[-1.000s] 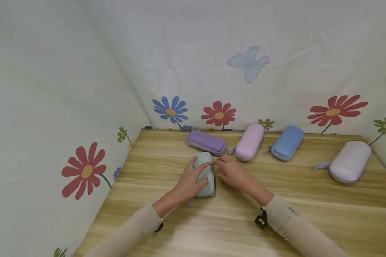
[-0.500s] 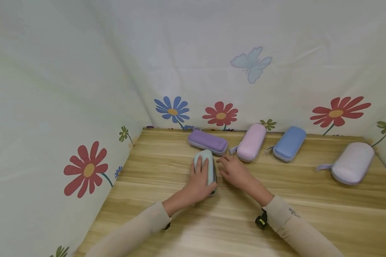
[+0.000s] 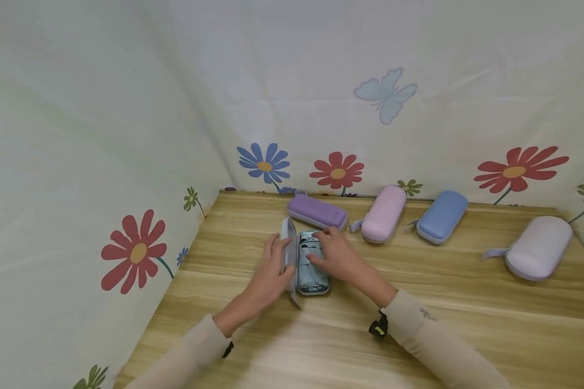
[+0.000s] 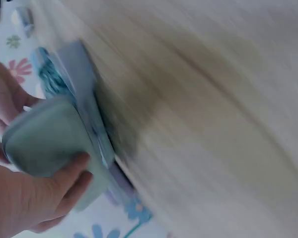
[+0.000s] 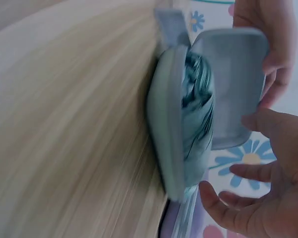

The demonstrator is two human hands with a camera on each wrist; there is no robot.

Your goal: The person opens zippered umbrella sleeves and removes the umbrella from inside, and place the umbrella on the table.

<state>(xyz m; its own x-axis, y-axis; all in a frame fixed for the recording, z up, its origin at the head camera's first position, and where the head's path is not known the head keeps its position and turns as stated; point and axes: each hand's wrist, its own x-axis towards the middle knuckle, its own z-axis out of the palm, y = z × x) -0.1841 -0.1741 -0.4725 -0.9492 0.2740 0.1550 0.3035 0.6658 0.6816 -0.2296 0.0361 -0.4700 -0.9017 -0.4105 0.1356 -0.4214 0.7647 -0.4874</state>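
Observation:
A mint-green zip case (image 5: 165,119) stands unfolded on the table, its lid (image 3: 286,248) raised on the left side. Inside its base lies a folded teal, dark-patterned fabric bundle (image 3: 313,276). My left hand (image 3: 267,275) holds the lid, thumb on the inner side and fingers round the outer side. Over the bundle's right side reaches my right hand (image 3: 344,258), its fingers spread. In the right wrist view the right hand's fingertips (image 5: 208,191) are close to the bundle's end; whether they touch it I cannot tell.
Behind the case lies a purple case (image 3: 317,211). Further right are a pink case (image 3: 384,214), a blue case (image 3: 442,216) and a pale lilac case (image 3: 539,248). A flower-printed sheet (image 3: 292,108) borders the wooden table (image 3: 418,319) at the back and sides.
The green case's lid has swung up to the left with my left hand, uncovering the fabric bundle. My right hand has moved left from beside the case to over the bundle.

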